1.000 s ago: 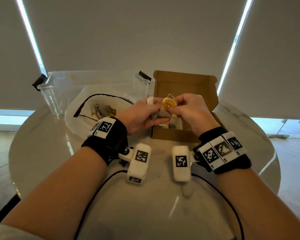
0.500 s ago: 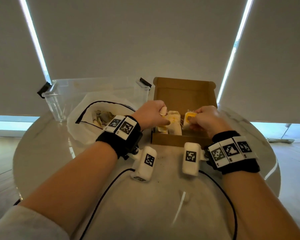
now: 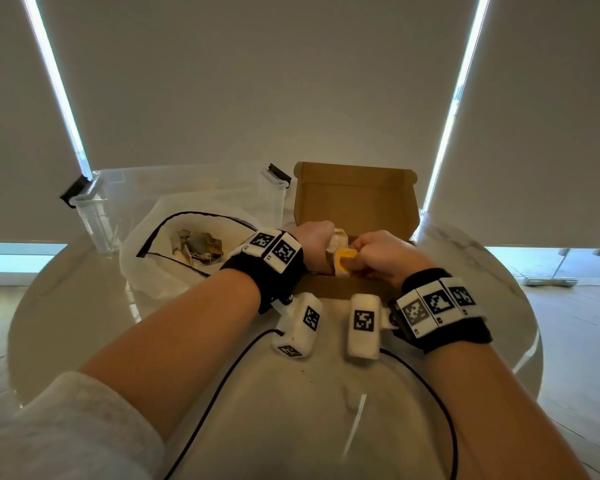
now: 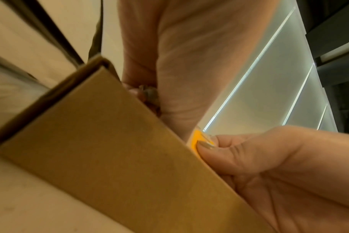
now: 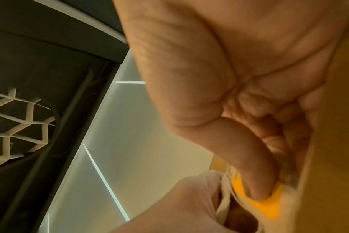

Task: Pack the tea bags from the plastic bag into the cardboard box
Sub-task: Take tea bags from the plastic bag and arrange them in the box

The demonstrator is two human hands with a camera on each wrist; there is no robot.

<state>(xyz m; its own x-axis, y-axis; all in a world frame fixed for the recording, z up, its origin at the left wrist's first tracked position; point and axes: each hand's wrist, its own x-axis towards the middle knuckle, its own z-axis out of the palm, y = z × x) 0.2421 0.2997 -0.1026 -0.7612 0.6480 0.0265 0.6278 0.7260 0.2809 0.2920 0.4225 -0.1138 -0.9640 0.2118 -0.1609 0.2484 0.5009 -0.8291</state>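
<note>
An open brown cardboard box (image 3: 355,202) stands at the far middle of the round table, lid raised. Over its front part my left hand (image 3: 314,242) grips a pale tea bag (image 3: 338,237). Close beside it my right hand (image 3: 378,252) pinches the bag's yellow tag (image 3: 345,263) between thumb and fingers; the right wrist view shows that thumb pressed on the tag (image 5: 269,206). The box's front wall (image 4: 114,141) fills the left wrist view, with the tag (image 4: 197,138) at its edge. A white plastic bag (image 3: 160,258) with several tea bags (image 3: 196,245) lies left of the box.
A clear plastic storage bin (image 3: 174,192) stands behind the plastic bag at the back left. The table's glossy top (image 3: 291,410) stretches toward me under both forearms, crossed by black cables (image 3: 222,382). Window blinds hang behind the table.
Both hands have lowered from in front of the box to just over its front part, and the right hand with the yellow tag has closed in against the left hand.
</note>
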